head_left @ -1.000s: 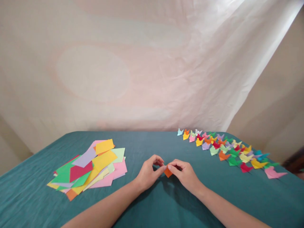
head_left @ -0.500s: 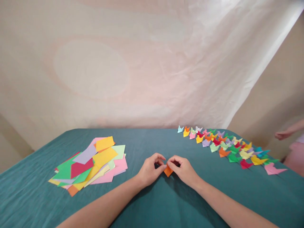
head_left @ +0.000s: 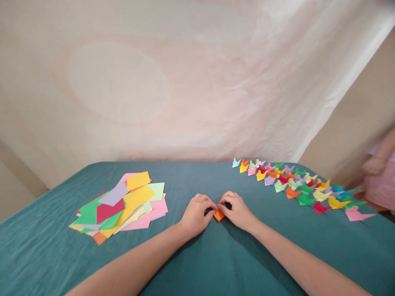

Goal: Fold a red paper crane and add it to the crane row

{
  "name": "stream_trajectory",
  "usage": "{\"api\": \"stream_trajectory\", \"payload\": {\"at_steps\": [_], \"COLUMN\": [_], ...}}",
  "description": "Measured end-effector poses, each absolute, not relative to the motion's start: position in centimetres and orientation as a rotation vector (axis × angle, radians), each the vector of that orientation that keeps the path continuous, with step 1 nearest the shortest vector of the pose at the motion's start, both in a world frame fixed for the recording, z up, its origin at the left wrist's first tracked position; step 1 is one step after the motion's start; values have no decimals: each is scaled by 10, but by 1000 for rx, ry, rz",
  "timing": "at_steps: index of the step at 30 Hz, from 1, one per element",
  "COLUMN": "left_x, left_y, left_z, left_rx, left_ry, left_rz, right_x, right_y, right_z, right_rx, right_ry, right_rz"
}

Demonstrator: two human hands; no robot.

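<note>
A small folded piece of orange paper sits low over the middle of the table, between my two hands. My left hand pinches its left side with thumb and forefinger. On the opposite side, my right hand grips the paper between thumb and curled fingers. The fingertips cover the upper part of the paper, so its full shape is hidden.
A loose pile of coloured paper sheets lies to the left on the green tablecloth. Rows of small folded paper birds stand at the right. Beyond the right edge is another person. A pale curtain hangs behind.
The orange paper looks shorter, and my fingers sit lower over its top. The view has tilted slightly. The person at the right has come further into view.
</note>
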State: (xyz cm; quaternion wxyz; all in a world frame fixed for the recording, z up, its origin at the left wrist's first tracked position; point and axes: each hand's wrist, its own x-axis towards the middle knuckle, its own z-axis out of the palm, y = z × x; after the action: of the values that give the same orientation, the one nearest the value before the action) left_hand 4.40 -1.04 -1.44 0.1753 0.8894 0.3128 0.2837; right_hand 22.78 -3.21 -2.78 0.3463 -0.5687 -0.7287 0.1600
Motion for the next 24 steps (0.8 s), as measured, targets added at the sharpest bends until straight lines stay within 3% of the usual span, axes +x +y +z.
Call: {"api": "stream_trajectory", "payload": {"at_steps": [24], "left_x": [32], "left_y": [-19], "left_z": [19], "left_rx": [3231], "left_ry": [495], "left_rz": [174], "right_x": [232], "right_y": [-30], "right_z": [-34], "right_rx": [-1497], "right_ry": [-1958], "right_rz": [327]}}
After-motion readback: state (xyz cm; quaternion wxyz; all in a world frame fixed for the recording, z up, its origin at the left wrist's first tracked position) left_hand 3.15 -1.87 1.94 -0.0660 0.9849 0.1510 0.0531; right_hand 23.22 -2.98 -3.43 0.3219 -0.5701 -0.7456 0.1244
